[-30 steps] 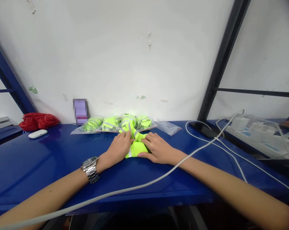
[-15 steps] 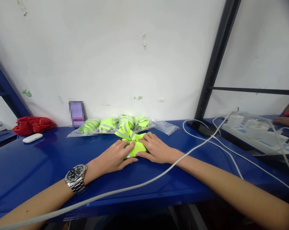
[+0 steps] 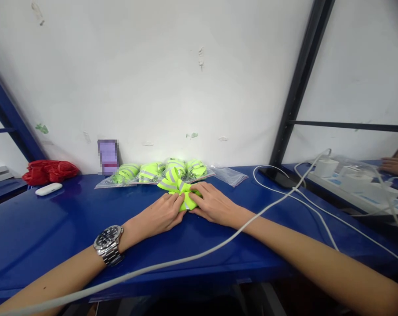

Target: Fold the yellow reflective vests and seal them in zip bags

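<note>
Between my hands, low over the blue table (image 3: 70,228), is a bundle of neon-yellow reflective strap (image 3: 187,202) with grey stripes. A loop of it sticks up on the far side. My left hand (image 3: 164,212) is closed on the bundle's left side, thumb near the front. From the right, my right hand (image 3: 214,204) grips the other side with fingers curled over the top and the thumb low. The undersides of the fingers are hidden. Just behind, several clear bags (image 3: 149,172) of similar yellow straps lie in a row along the wall.
A flat clear bag (image 3: 230,175) and a black phone (image 3: 276,176) lie at the back right. A white cable (image 3: 186,260) crosses in front of my forearms. Left are a white earbud case (image 3: 48,189) and a red bag (image 3: 50,171). A power strip (image 3: 350,180) stands right; another person's hand (image 3: 396,166) is beyond.
My left thumb has moved in toward the near edge of the bundle, and my right thumb has come up onto its front. The bundle looks more compact. The view has shifted slightly.
</note>
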`<action>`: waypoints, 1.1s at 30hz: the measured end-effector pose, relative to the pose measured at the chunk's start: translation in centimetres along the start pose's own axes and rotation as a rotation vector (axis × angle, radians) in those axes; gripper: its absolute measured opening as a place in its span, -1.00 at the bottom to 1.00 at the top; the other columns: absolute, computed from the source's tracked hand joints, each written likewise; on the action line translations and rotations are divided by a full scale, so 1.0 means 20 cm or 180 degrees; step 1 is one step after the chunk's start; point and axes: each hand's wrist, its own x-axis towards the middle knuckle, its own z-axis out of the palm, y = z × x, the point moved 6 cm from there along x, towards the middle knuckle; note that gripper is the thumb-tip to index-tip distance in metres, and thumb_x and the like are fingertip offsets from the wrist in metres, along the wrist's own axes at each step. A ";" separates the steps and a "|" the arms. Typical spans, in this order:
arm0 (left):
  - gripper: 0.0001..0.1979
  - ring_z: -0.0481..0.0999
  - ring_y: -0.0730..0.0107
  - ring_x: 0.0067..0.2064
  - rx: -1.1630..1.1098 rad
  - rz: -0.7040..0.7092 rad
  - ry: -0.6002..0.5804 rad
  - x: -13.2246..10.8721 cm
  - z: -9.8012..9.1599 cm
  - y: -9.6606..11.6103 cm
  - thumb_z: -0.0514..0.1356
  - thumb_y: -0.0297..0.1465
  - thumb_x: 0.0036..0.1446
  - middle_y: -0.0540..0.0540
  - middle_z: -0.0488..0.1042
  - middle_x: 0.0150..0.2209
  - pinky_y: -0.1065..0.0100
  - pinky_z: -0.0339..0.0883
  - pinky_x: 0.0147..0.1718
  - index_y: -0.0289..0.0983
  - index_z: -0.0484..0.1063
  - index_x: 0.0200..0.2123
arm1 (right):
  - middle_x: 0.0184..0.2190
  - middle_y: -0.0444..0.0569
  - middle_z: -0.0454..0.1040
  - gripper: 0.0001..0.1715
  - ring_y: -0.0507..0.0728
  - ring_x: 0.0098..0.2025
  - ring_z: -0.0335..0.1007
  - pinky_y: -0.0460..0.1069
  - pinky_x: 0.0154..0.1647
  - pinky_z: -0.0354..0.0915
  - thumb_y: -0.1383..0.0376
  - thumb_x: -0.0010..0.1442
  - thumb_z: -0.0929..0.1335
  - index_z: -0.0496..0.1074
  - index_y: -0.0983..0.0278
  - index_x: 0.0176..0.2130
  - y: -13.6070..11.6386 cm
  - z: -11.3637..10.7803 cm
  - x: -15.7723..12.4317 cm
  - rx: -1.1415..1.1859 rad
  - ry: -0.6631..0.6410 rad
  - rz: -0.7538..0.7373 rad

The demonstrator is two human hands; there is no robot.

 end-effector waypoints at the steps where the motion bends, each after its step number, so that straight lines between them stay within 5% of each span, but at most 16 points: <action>1: -0.68 0.42 0.17 -0.19 0.0012 -0.0004 0.0028 0.00 0.01 0.00 -0.15 -0.34 0.38 -0.21 0.41 -0.22 0.19 0.31 -0.16 -0.37 0.29 -0.05 | -0.02 0.26 0.34 -0.67 0.31 0.07 0.23 0.21 0.05 0.26 0.21 0.31 0.27 0.31 0.39 -0.03 0.00 0.00 0.00 0.0027 -0.0009 -0.0012; 10: -0.69 0.43 0.13 -0.17 -0.0040 -0.0059 0.0059 0.00 0.03 -0.01 -0.15 -0.36 0.37 -0.23 0.42 -0.21 0.16 0.31 -0.15 -0.38 0.30 -0.08 | 0.10 0.31 0.30 -0.33 0.30 0.14 0.22 0.18 0.13 0.22 0.12 0.23 0.36 0.19 0.42 0.18 0.06 0.01 -0.03 0.0807 -0.0215 0.0053; 17: -0.69 0.43 0.18 -0.11 -0.0590 -0.0257 0.0117 -0.02 0.01 -0.03 -0.20 -0.35 0.39 -0.20 0.41 -0.16 0.20 0.31 -0.13 -0.34 0.25 -0.04 | -0.14 0.18 0.43 -0.73 0.22 -0.11 0.34 0.09 -0.10 0.28 0.27 0.32 0.26 0.33 0.37 -0.03 0.06 0.05 0.00 0.0469 0.0111 0.0252; 21: -0.69 0.42 0.29 -0.26 -0.1203 -0.0432 0.0100 -0.02 -0.02 -0.04 -0.22 -0.31 0.40 -0.13 0.40 -0.25 0.27 0.29 -0.24 -0.29 0.25 -0.15 | -0.24 0.15 0.46 -0.82 0.18 -0.23 0.34 0.03 -0.22 0.22 0.32 0.32 0.23 0.35 0.36 -0.14 0.05 0.04 0.01 0.0491 0.0109 0.0434; 26: -0.63 0.36 0.36 -0.36 -0.2001 -0.0734 0.0093 -0.01 -0.05 -0.07 -0.24 -0.24 0.40 -0.05 0.39 -0.36 0.30 0.26 -0.29 -0.26 0.26 -0.26 | -0.45 0.01 0.45 -0.86 0.10 -0.41 0.32 -0.05 -0.39 0.07 0.48 0.19 0.24 0.34 0.33 -0.36 0.05 0.00 0.03 0.0637 -0.0345 0.0981; 33: -0.59 0.40 0.31 -0.35 -0.2014 -0.1045 -0.0139 0.01 -0.02 -0.10 -0.27 -0.18 0.39 -0.07 0.41 -0.34 0.27 0.26 -0.29 -0.24 0.27 -0.21 | -0.49 0.04 0.46 -0.80 0.12 -0.42 0.35 -0.03 -0.45 -0.04 0.35 0.20 0.27 0.36 0.32 -0.46 0.07 -0.01 0.11 0.0428 -0.0857 0.1453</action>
